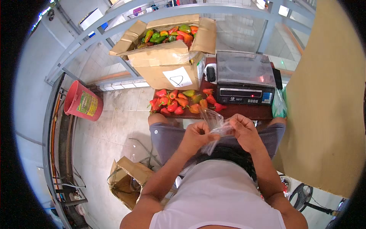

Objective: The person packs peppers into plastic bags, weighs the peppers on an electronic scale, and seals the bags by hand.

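Note:
Between my two hands, above my lap, is a clear plastic bag (214, 121), crumpled and see-through. My left hand (199, 136) pinches its near left part between thumb and fingers. The upper right part is gripped by my right hand (244, 130), fingers curled. Just beyond the bag, a loose pile of peppers (179, 101), mostly red with some orange and green, lies on the dark red table (228, 112). To the right on the same table stands a digital scale (246, 78) with a metal pan and a lit red dot.
A large open cardboard box (164, 65) full of mixed peppers stands behind the pile. A red bucket (82, 100) sits on the tiled floor at left. An open carton (129, 179) is beside me. A tan panel (324, 103) rises at right; a greenish plastic bag (279, 105) hangs by the scale.

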